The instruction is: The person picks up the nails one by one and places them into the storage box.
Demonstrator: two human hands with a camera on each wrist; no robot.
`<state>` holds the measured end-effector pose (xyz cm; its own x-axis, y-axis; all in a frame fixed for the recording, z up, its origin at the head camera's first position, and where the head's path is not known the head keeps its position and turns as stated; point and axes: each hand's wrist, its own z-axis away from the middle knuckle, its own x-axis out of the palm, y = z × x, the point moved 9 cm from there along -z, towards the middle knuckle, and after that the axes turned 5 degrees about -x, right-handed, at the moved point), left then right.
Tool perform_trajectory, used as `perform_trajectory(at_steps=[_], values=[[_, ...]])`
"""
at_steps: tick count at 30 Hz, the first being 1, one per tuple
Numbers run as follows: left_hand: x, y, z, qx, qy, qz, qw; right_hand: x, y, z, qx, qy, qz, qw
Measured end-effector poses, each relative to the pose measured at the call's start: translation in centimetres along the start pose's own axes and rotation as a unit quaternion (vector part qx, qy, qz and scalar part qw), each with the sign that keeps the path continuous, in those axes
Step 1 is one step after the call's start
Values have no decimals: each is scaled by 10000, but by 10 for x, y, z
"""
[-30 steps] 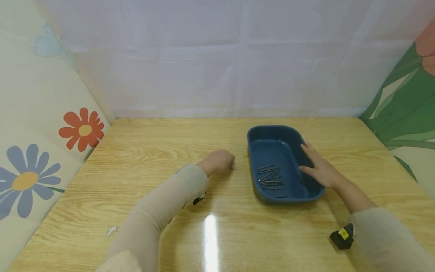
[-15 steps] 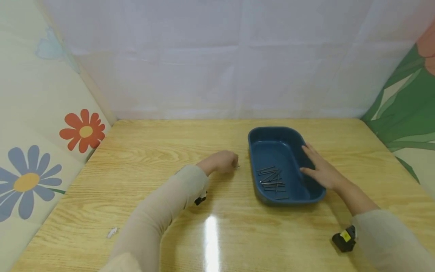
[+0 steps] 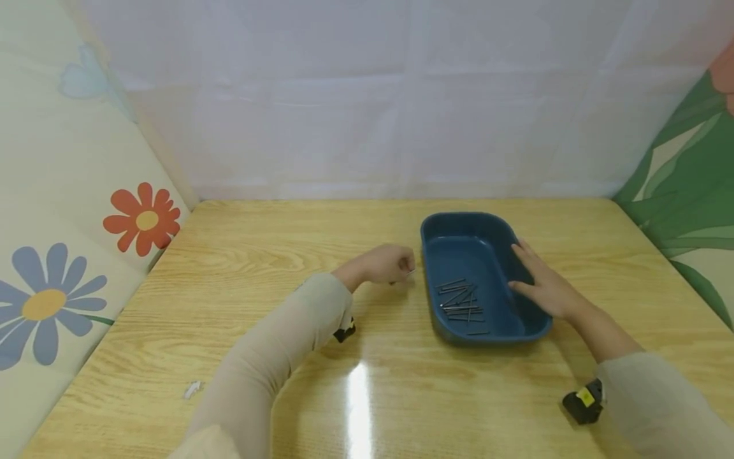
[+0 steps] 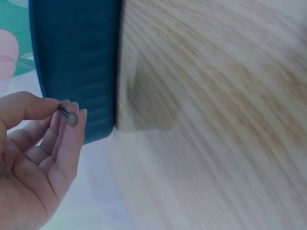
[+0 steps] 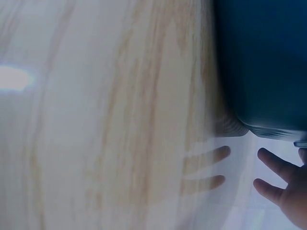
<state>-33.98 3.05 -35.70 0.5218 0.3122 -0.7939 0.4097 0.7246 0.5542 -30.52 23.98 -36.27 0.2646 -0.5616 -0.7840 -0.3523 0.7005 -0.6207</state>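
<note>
Between thumb and fingertips my left hand pinches a nail, its round head showing in the left wrist view. That hand is raised just left of a blue plastic bin. Inside the bin, toward its near left, several thin dark nails lie in a loose pile. My right hand rests at the bin's right rim with its fingers spread and the thumb over the inner side. In the right wrist view only some fingers show, beside the bin's outer wall.
A wood-grain table carries the bin. A small white scrap lies at the near left. A white cloth hangs behind, and flower-printed panels flank the table. A black device sits at the right wrist.
My left hand has lifted off the table with the nail and moved right, toward the bin. The right hand keeps its place on the bin's rim.
</note>
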Motion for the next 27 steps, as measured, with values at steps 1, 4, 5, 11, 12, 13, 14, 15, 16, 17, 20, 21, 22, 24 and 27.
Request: perform_trajectory(at_steps=[1, 4, 5, 11, 12, 13, 14, 15, 16, 17, 20, 21, 22, 24, 27], values=[[0, 1, 0, 11, -21, 161, 9999, 0, 0, 0, -1, 5, 4, 10000], [0, 4, 1, 39, -98, 771, 9970, -1, -1, 1, 1, 22, 19, 10000], [0, 5, 1, 48, -114, 989, 9950, -1, -1, 1, -9, 26, 21, 10000], [-5, 13, 0, 71, -11, 1957, 9806, -1, -2, 2, 13, 26, 73, 10000], [-6, 14, -1, 69, 33, 2064, 9784, -1, -3, 2, 21, 28, 79, 10000], [-7, 16, -2, 66, 74, 2168, 9762, -1, -3, 3, 21, 29, 82, 10000], [-8, 18, -2, 61, 117, 2253, 9742, -1, -3, 3, 22, 30, 82, 10000], [-9, 20, -2, 72, 157, 2330, 9723, -1, -4, 3, 21, 29, 79, 10000], [-10, 23, -1, 63, 190, 2367, 9714, -1, -4, 3, 13, 28, 77, 10000], [-12, 26, -1, 69, 223, 2390, 9707, -1, -4, 3, 10, 27, 76, 10000], [-16, 41, 7, 41, 249, 2379, 9710, -1, -5, 4, 13, 22, 67, 10000], [-17, 45, 8, 40, 241, 2372, 9712, -1, -5, 4, 17, 22, 68, 10000], [-18, 49, 10, 31, 229, 2348, 9718, -2, -5, 4, 23, 20, 69, 10000], [-17, 53, 8, 66, 190, 2324, 9724, -2, -5, 4, 20, 19, 72, 10000], [-12, 53, -3, 163, 106, 2292, 9732, -2, -6, 4, -15, 19, 72, 10000]])
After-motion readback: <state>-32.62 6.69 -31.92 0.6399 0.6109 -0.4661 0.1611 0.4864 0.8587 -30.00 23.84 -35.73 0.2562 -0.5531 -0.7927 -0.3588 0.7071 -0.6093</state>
